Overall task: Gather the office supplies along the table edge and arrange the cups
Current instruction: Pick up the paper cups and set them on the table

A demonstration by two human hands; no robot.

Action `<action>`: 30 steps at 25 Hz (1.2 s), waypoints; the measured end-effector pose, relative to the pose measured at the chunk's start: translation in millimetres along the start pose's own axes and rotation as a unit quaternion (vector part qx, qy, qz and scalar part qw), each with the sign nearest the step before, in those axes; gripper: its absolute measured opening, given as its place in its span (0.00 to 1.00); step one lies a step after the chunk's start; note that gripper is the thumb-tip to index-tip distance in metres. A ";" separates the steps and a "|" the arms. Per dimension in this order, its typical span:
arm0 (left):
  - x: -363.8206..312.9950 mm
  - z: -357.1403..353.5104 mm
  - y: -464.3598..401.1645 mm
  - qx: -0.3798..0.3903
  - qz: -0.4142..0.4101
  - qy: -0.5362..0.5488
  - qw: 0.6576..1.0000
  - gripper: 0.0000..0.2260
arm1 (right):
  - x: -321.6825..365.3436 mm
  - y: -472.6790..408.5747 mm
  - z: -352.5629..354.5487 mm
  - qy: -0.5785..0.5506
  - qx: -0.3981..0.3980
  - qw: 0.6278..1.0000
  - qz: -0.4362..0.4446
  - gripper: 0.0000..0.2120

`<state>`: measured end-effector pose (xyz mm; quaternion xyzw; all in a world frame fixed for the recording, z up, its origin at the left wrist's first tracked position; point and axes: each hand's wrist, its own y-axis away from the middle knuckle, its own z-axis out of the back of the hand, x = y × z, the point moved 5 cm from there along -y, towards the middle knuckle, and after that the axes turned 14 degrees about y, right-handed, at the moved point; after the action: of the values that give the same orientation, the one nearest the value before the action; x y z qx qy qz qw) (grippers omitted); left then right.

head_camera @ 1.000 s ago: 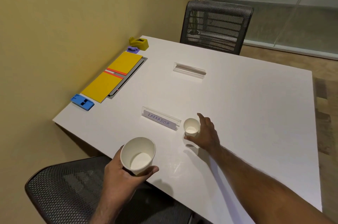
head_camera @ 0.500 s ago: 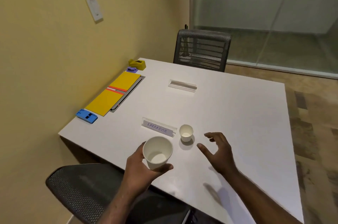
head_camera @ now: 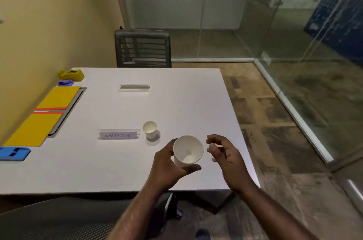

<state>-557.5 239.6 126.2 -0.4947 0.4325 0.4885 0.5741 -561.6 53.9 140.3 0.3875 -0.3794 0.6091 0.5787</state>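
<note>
Yellow wall (head_camera: pixel 49 24) left, glass partition (head_camera: pixel 216 14) behind, white surface (head_camera: pixel 186 98), black mesh chair (head_camera: pixel 142 49) opposite, patchy wood-look floor (head_camera: pixel 275 131).

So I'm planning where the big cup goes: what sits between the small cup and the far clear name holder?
Nothing: the head view shows bare table between the small cup and the far holder.

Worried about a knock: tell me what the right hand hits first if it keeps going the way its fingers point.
Probably the large paper cup in the left hand. The right hand has its curled fingers aimed at its rim, though the depth gap is unclear.
</note>
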 end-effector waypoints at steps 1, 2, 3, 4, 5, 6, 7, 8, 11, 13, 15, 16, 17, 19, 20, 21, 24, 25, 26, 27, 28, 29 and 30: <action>-2.0 -15.2 1.2 0.024 -0.007 0.001 1.000 0.31 | -6.3 6.8 6.7 -0.029 0.012 0.999 -0.044 0.20; -5.1 -33.1 1.6 0.050 -0.014 0.003 0.999 0.31 | -12.9 14.8 16.5 -0.054 0.021 0.995 -0.082 0.21; -7.9 -49.8 1.6 0.074 -0.020 0.003 0.997 0.31 | -19.0 21.6 26.2 -0.070 0.028 0.991 -0.110 0.22; -11.3 -66.7 1.4 0.095 -0.027 0.001 0.995 0.31 | -24.9 28.0 36.3 -0.087 0.032 0.988 -0.126 0.23; -15.5 -84.7 0.9 0.116 -0.035 0.000 0.993 0.31 | -30.4 34.7 47.7 -0.105 0.032 0.985 -0.137 0.23; -19.0 -101.4 0.1 0.133 -0.041 -0.001 0.990 0.30 | -36.5 40.5 58.7 -0.124 0.028 0.981 -0.144 0.22; -22.0 -120.7 -1.6 0.149 -0.044 0.000 0.988 0.30 | -43.4 46.3 72.4 -0.141 0.019 0.978 -0.149 0.20; -23.7 -138.7 -3.5 0.162 -0.046 0.001 0.986 0.30 | -50.4 51.1 86.1 -0.154 0.010 0.976 -0.154 0.18; -24.9 -196.4 -7.2 0.190 -0.042 0.005 0.981 0.30 | -76.6 61.3 132.6 -0.172 -0.017 0.971 -0.165 0.17; -25.2 -243.2 -8.0 0.203 -0.035 0.007 0.978 0.30 | -100.1 66.9 168.4 -0.182 -0.031 0.968 -0.170 0.20; -27.9 -290.4 -9.8 0.201 -0.021 0.012 0.979 0.31 | -121.5 69.0 206.0 -0.199 -0.047 0.964 -0.172 0.23; -29.5 -313.1 -11.3 0.197 -0.019 0.014 0.980 0.31 | -131.6 69.2 224.6 -0.205 -0.054 0.962 -0.172 0.23; -31.8 -339.2 -12.2 0.192 -0.020 0.015 0.981 0.31 | -142.9 70.2 246.8 -0.209 -0.061 0.961 -0.173 0.23; -38.6 -380.6 -14.0 0.189 -0.022 0.017 0.982 0.31 | -158.8 69.4 284.4 -0.206 -0.066 0.961 -0.172 0.21; -42.1 -399.6 -15.5 0.193 -0.018 0.020 0.981 0.31 | -166.1 67.9 302.3 -0.203 -0.067 0.962 -0.172 0.21; -44.1 -416.0 -17.2 0.196 -0.012 0.023 0.980 0.30 | -172.5 66.8 317.9 -0.200 -0.068 0.962 -0.172 0.20; -49.0 -456.4 -24.5 0.201 0.001 0.032 0.979 0.32 | -191.3 60.0 356.6 -0.195 -0.067 0.963 -0.174 0.21; -49.9 -466.6 -28.6 0.206 0.000 0.030 0.978 0.33 | -197.6 56.0 366.8 -0.191 -0.068 0.963 -0.176 0.23; -50.2 -475.4 -33.1 0.211 -0.001 0.026 0.977 0.33 | -204.2 51.7 375.6 -0.185 -0.071 0.964 -0.177 0.24; -49.6 -483.8 -39.2 0.215 -0.002 0.023 0.976 0.34 | -210.4 45.5 385.1 -0.179 -0.072 0.965 -0.179 0.25; -48.1 -490.1 -45.3 0.219 -0.001 0.020 0.976 0.35 | -216.5 38.8 393.2 -0.173 -0.075 0.965 -0.183 0.26; -45.9 -495.3 -52.5 0.221 0.002 0.016 0.975 0.36 | -222.5 31.2 400.8 -0.164 -0.079 0.965 -0.191 0.26; -42.5 -499.9 -61.4 0.220 0.007 0.015 0.975 0.37 | -228.7 21.9 408.5 -0.151 -0.083 0.965 -0.199 0.27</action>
<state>-509.8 -263.2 108.6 -0.3604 0.5414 0.3774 0.6592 -563.2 -413.0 99.8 0.4935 -0.4269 0.3823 0.6543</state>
